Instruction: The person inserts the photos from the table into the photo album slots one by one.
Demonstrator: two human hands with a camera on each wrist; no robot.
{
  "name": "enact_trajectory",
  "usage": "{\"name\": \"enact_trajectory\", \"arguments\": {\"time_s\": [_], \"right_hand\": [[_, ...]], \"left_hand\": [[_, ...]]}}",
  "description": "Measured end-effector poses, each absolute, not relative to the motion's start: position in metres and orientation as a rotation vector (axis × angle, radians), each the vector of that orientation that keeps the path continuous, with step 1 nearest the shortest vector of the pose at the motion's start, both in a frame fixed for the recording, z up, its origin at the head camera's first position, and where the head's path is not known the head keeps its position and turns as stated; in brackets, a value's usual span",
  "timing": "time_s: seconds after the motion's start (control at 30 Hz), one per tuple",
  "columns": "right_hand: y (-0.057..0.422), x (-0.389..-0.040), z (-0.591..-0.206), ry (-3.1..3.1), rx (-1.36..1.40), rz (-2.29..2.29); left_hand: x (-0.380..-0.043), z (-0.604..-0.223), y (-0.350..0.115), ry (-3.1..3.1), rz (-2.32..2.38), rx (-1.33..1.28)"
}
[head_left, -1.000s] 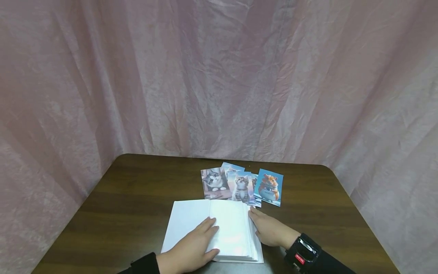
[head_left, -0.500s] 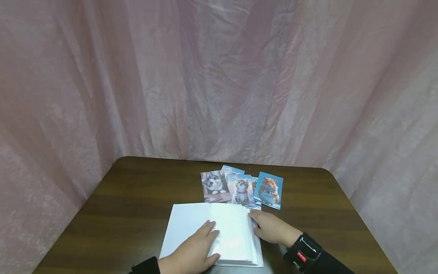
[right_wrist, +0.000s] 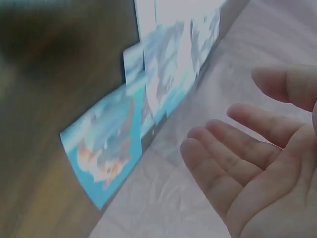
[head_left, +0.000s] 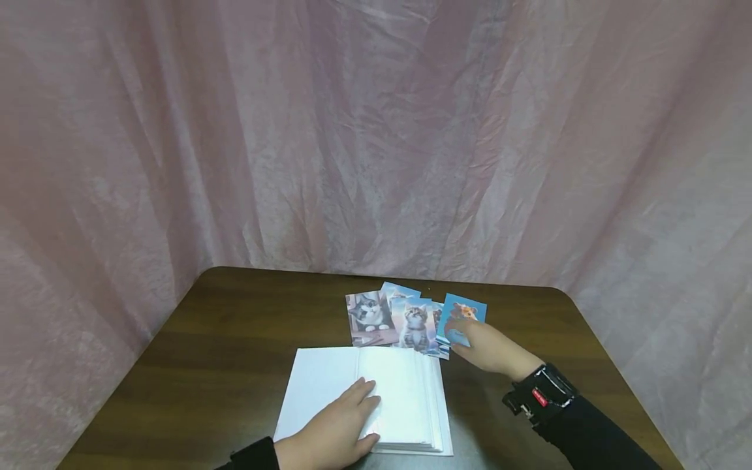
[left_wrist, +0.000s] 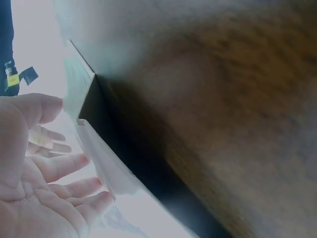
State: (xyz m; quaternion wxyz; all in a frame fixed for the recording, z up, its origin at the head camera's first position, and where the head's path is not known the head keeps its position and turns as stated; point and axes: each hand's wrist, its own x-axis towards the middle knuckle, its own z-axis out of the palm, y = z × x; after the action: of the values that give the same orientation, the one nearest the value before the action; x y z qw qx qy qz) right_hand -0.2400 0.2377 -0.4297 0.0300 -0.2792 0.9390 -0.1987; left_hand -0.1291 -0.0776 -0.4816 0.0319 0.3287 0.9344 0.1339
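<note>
A white photo album (head_left: 320,382) lies spread on the table, its blank pages facing up. My left hand (head_left: 335,427) rests on it near the spine, fingers extended; in the left wrist view those fingers (left_wrist: 74,188) lie along the album's edge. Beyond the album, my right hand (head_left: 490,349) reaches over the blue hamster picture card (head_left: 457,304) and covers its lower part in the head view. From the right wrist, this hand's fingers (right_wrist: 237,158) look relaxed, with nothing between them and the thumb; the hamster card (right_wrist: 106,148) lies flat below.
Left of the hamster card, several cards overlap: a grey kitten card (head_left: 414,326), a cat card (head_left: 370,320) and a partly covered blue one (head_left: 401,290). They lie just past the album's far edge on the brown table (head_left: 235,339). A pink curtain (head_left: 376,163) hangs behind.
My right hand has left the album's right page edges and moved away from me and to the right, over the hamster card. The left hand stays on the album.
</note>
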Motion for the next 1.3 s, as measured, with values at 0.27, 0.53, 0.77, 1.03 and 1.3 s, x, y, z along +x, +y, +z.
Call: {"name": "enact_trajectory", "arguments": {"time_s": [0.27, 0.53, 0.77, 1.03, 1.3], "right_hand": [[0.26, -0.277, -0.416, 2.892, -0.726, -0.6], [0.274, -0.302, -0.423, 2.875, -0.635, -0.588], [0.28, -0.322, -0.434, 2.868, -0.613, -0.564], [0.285, -0.344, -0.448, 2.87, -0.513, -0.573], [0.296, -0.358, -0.471, 2.9, -0.417, -0.57]], "left_hand": [[-0.129, -0.481, -0.078, 2.88, 0.409, 1.012], [-0.128, -0.483, -0.077, 2.908, 0.382, 1.03], [-0.128, -0.484, -0.076, 2.903, 0.378, 1.02], [-0.129, -0.486, -0.076, 2.92, 0.358, 1.042], [-0.127, -0.482, -0.076, 2.903, 0.32, 1.048]]}}
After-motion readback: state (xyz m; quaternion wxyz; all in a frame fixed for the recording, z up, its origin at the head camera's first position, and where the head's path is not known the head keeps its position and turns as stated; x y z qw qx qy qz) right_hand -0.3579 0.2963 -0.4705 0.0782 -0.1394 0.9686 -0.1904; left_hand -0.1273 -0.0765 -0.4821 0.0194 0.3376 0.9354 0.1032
